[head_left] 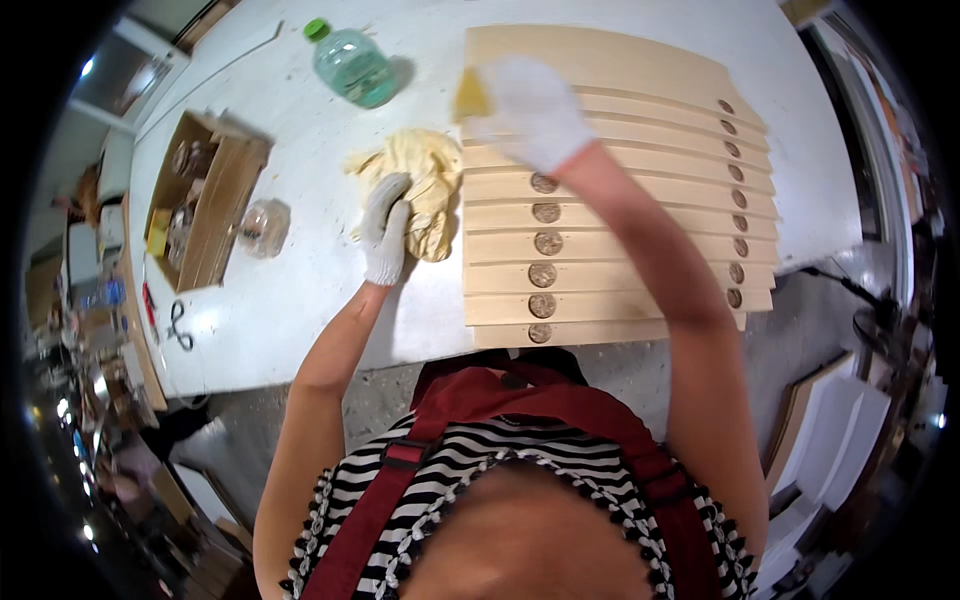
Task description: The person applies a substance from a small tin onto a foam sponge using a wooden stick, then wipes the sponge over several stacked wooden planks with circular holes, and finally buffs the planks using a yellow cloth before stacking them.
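Observation:
Overlapping in a stack on the right half of the table are several pale wooden boards [650, 306], with round carved-looking medallions along their left and right sides. My right hand [535, 115], in a white glove and smeared by motion, reaches over the far left boards. Its fingers are closed on a yellow pad [472, 96], too blurred to tell its exact kind. A crumpled cream cloth [425, 165] lies left of the boards. My left hand [384, 235], in a white knit glove, rests on the cloth's left side, thumb and fingers apart.
A green-capped clear bottle [355, 68] with greenish liquid stands at the back. At the left are an open cardboard box [215, 215] with small items, a clear plastic container [265, 228], black-handled scissors [180, 325] and a red-handled tool [149, 303]. The white table's [310, 330] front edge runs before me.

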Available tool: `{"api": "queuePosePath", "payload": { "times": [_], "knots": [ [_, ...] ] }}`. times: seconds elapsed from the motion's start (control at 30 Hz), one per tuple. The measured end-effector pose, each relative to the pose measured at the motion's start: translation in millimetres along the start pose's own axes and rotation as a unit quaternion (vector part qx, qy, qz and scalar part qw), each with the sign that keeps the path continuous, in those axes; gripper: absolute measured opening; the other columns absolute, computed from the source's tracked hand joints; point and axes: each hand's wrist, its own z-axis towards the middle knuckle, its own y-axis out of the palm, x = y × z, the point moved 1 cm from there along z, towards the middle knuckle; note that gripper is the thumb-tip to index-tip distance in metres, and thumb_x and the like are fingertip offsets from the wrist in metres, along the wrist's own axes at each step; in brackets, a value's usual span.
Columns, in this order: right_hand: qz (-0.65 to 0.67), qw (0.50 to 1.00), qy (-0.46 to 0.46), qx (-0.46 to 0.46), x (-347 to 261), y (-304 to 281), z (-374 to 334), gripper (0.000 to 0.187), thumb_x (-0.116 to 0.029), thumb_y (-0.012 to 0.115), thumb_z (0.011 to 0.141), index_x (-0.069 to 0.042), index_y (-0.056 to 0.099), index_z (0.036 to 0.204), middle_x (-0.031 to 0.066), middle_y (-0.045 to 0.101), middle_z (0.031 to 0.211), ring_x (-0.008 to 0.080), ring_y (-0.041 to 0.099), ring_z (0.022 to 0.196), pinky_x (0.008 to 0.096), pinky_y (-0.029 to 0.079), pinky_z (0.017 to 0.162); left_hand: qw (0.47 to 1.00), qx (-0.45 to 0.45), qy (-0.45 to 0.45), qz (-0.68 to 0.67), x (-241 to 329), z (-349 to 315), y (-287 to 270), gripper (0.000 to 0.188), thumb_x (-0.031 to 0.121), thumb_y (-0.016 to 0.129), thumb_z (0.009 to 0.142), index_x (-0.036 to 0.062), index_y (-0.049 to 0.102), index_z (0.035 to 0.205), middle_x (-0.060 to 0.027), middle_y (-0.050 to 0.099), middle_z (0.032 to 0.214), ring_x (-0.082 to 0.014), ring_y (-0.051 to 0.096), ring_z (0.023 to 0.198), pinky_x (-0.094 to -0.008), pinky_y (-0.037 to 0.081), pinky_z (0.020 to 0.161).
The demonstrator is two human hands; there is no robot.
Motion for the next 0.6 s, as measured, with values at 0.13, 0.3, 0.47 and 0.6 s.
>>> {"api": "queuePosePath", "payload": {
  "times": [0.13,0.3,0.47,0.6],
  "knots": [
    [-0.069,0.993,0.038,-0.084,-14.6,31.9,18.7,0.028,-0.032,0.066,0.076,-0.007,0.064,0.088,0.0144,0.063,0.084,0.0333,0.062,0.084,0.0433,0.051,0.073,0.997,0.018,-0.035,-0.059,2.7,-4.4,-0.3,0.034,0.0,0.046,0.091,-0.0062,0.054,0.123,-0.0154,0.053,0.131,-0.0255,0.047,0.124,-0.0356,0.031,0.109],
    [-0.093,0.986,0.089,-0.104,55.6,-4.9,-22.3,0.029,-0.032,0.067,0.076,-0.007,0.065,0.09,0.0145,0.064,0.097,0.0321,0.062,0.092,0.0418,0.05,0.08,0.995,0.014,-0.04,-0.088,-11.1,-8.1,-4.0,0.035,0.005,0.046,0.094,-0.0083,0.052,0.126,-0.018,0.051,0.134,-0.0263,0.046,0.126,-0.0368,0.03,0.11],
    [-0.25,0.952,0.178,0.007,190.6,-109.4,-127.5,0.028,-0.035,0.064,0.078,-0.009,0.067,0.089,0.0165,0.067,0.094,0.0328,0.065,0.086,0.0456,0.052,0.073,1.0,0.0,-0.017,-0.009,-8.1,-4.2,-3.5,0.037,0.008,0.046,0.095,-0.0094,0.051,0.128,-0.0185,0.05,0.136,-0.0274,0.045,0.127,-0.0384,0.032,0.109],
    [-0.322,0.834,0.43,-0.129,287.8,-187.5,-174.7,0.038,-0.039,0.062,0.077,-0.011,0.071,0.102,0.0173,0.068,0.1,0.0353,0.065,0.096,0.0432,0.053,0.083,0.999,-0.014,-0.036,0.031,1.9,-0.9,-1.1,0.038,0.008,0.046,0.095,-0.0094,0.05,0.129,-0.0184,0.051,0.135,-0.0274,0.047,0.125,-0.0384,0.033,0.109]
  ]
}}
